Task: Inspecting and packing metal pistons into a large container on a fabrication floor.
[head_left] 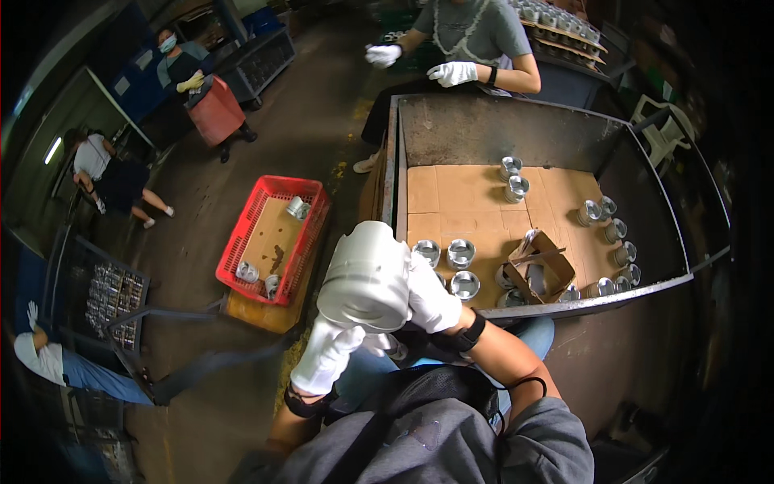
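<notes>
Close up in front of me is a pale silver metal piston (pixel 365 274), tilted, with a ring-like band and a round recess on its side. My right hand (pixel 431 298), in a white glove, grips it from the right; some of its fingers are hidden behind the piston. My left hand (pixel 322 359), gloved too, holds it from below on the left, fingers curled against its lower edge. To the right, more pistons (pixel 461 254) stand on cardboard (pixel 476 202) inside a large metal bin (pixel 516 129). Among the nearer ones sits a small open cardboard box (pixel 556 270).
A red plastic crate (pixel 278 181) with a few pistons stands at the left on a yellow base (pixel 262 313). Across the bin sits a co-worker (pixel 476 36) in white gloves. Other people are farther left. A white plastic chair (pixel 667 125) is beyond the bin's right side.
</notes>
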### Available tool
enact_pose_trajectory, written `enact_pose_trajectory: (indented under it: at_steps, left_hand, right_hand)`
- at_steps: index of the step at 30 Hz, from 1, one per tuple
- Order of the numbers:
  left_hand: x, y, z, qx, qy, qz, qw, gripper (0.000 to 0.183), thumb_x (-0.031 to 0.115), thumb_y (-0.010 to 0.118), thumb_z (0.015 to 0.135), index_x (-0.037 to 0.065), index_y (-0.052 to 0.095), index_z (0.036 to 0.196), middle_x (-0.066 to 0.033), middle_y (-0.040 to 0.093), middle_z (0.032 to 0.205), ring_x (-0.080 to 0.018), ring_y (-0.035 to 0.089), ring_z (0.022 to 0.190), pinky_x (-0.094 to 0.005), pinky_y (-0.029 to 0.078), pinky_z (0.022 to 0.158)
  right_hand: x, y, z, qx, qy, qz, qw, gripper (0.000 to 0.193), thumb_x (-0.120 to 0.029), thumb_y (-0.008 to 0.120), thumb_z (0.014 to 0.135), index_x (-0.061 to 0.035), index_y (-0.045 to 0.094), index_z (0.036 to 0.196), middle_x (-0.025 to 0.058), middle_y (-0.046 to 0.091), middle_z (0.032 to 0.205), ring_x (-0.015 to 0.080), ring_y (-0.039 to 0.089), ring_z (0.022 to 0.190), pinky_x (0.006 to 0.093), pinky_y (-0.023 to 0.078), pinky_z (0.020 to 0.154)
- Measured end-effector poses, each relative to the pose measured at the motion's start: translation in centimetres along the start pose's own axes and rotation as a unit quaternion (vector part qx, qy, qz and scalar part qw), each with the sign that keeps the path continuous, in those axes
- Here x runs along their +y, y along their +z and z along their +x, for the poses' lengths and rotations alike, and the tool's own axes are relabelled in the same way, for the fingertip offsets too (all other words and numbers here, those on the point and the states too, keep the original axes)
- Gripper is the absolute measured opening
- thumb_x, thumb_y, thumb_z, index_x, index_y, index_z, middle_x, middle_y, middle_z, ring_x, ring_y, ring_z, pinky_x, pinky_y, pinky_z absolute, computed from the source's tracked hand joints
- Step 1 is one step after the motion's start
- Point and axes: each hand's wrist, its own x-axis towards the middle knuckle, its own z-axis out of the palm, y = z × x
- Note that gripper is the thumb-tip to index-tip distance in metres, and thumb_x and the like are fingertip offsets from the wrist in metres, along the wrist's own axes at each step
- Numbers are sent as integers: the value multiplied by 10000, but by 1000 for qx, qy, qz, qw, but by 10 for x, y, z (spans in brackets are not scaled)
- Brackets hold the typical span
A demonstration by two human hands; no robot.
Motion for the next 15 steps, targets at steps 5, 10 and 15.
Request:
enact_pose_trajectory:
  at_steps: [5, 10, 15]
  left_hand:
    - [-21, -10, 6, -84, -59, -283, 953, 766, 606, 436, 948, -33, 447, 1369, -262, 614, 1166, -394, 679, 946, -495, 598, 769]
    - [-22, -22, 11, -60, -54, -385, 919, 792, 649, 459, 909, 3, 459, 1367, -258, 615, 1156, -430, 682, 906, -530, 604, 755]
    - [-25, -45, 9, -36, 50, -344, 937, 654, 480, 500, 961, 2, 444, 1405, -230, 592, 1269, -363, 657, 1050, -462, 574, 889]
  right_hand:
    - [-40, 26, 3, -124, -62, -249, 959, 263, -50, 601, 810, 1, 615, 1068, 36, 623, 818, 77, 589, 697, 235, 510, 615]
    - [-63, 42, 7, -112, -128, -543, 822, 281, -156, 648, 849, -25, 596, 1092, 120, 653, 1089, 215, 629, 972, 336, 502, 869]
    - [-69, 44, -11, -34, -115, -539, 833, 644, -227, 756, 807, -1, 493, 1349, 197, 545, 1287, 339, 557, 1182, 382, 468, 982]
